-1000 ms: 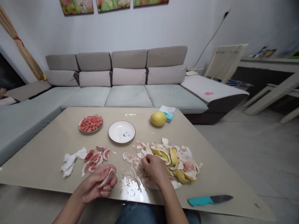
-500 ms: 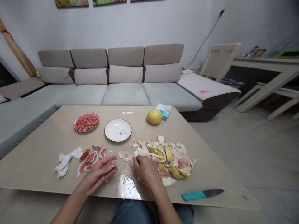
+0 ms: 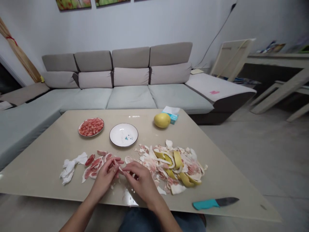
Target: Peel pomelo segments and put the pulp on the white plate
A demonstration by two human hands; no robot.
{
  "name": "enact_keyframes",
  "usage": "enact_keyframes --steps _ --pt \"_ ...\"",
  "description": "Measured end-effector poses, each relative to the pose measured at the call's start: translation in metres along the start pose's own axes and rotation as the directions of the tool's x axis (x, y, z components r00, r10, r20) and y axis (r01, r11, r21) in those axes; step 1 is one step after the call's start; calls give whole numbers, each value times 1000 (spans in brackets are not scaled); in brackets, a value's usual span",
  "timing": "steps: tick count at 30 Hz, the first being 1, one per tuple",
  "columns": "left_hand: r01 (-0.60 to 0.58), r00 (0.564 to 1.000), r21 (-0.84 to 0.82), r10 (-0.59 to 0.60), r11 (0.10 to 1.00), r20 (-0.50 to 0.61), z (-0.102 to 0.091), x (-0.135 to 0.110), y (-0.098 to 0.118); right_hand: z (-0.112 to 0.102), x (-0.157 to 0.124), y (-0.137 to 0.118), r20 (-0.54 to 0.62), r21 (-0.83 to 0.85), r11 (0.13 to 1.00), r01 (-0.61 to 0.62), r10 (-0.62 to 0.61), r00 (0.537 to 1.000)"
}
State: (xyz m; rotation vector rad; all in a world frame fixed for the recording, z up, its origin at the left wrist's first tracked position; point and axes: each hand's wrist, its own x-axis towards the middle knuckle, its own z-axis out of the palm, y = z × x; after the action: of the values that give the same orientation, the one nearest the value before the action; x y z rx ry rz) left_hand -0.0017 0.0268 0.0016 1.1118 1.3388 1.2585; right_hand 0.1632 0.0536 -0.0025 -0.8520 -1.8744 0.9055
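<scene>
Both hands meet over the near middle of the beige table (image 3: 43, 154). My left hand (image 3: 106, 175) curls its fingers around a pink pomelo segment (image 3: 116, 163). My right hand (image 3: 140, 180) pinches the white membrane at that segment's tip. Peeled pink segments (image 3: 95, 162) lie just left of my hands beside a crumpled white tissue (image 3: 71, 166). A heap of yellow peel and white pith (image 3: 176, 164) lies to the right of my right hand.
A plate of pink pomelo flesh (image 3: 91, 126) and an empty white plate (image 3: 124, 135) stand further back. A whole yellow pomelo (image 3: 162, 120) sits by a tissue pack (image 3: 172, 113). A teal-handled knife (image 3: 214, 203) lies at the near right edge. A grey sofa (image 3: 130, 87) stands behind.
My right hand left the peel heap and moved left to meet my left hand. The left hand rose from lying flat and now holds the segment up between both hands.
</scene>
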Motion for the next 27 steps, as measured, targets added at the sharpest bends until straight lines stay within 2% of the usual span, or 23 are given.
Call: enact_keyframes --steps 2,10,14,18,25,27 --pt "-22 999 44 23 999 -23 1 0 -4 4 -3 2 9 -52 999 0 1 1000" --pt "-45 999 52 43 998 34 0 1 -13 12 -5 4 30 -221 975 -26 34 999" --pt "-47 998 115 42 992 43 -1 -1 -12 17 -6 3 -11 -290 956 -42 40 999" --pt "-55 997 103 49 993 61 -1 -2 -6 17 -6 1 -37 -265 963 -54 46 998" --pt "-44 997 24 42 999 67 -2 -3 -4 5 -4 -1 49 -136 991 -9 16 999" --pt "-64 996 52 61 997 66 -3 -5 -6 5 -5 -1 51 -136 991 -6 13 999"
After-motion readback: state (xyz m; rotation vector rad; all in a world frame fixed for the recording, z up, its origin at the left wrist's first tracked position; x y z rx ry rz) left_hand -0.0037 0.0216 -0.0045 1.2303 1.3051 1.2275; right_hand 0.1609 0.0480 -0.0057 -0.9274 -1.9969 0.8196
